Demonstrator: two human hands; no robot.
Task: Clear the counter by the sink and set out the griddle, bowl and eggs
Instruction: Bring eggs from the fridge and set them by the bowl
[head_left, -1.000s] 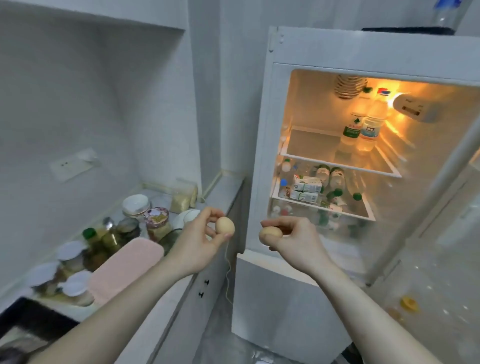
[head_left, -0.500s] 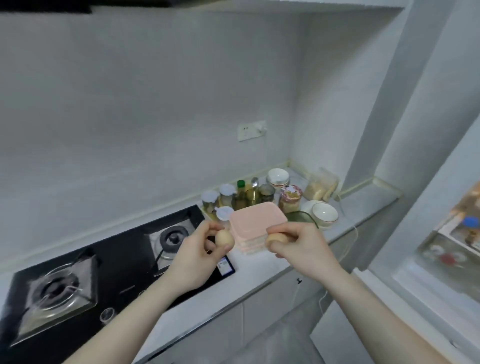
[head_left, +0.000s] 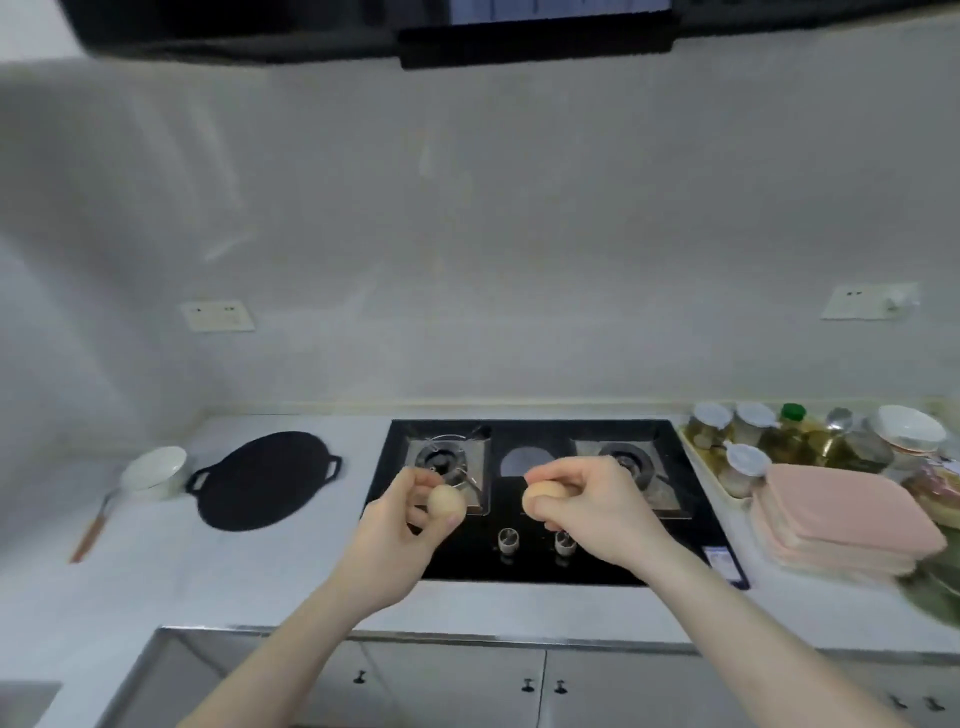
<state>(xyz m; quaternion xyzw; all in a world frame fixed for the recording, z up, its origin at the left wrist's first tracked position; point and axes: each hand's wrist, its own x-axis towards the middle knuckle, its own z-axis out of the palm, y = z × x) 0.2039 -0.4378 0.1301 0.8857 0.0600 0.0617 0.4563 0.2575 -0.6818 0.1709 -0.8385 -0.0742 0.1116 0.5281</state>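
My left hand (head_left: 400, 525) pinches a tan egg (head_left: 445, 506) at its fingertips. A second tan egg (head_left: 540, 498) is gripped by my right hand (head_left: 597, 506). Both hands hover over the front of the black gas hob (head_left: 540, 564). To the left, on the white counter (head_left: 156, 571), lies a flat black round griddle (head_left: 262, 480) with two small handles. A white bowl (head_left: 155, 470) sits just left of the griddle, touching or nearly touching it.
A wooden-handled utensil (head_left: 91, 532) lies by the bowl. Right of the hob stand several jars and bottles (head_left: 779, 439), a pink stack (head_left: 841, 519) and white bowls (head_left: 909, 428). A black hood (head_left: 363, 26) hangs overhead. A sink corner (head_left: 26, 701) shows at bottom left.
The view has swung left from the open fridge, past the jars, to the hob and griddle. Both hands keep their eggs and stay in front of me.
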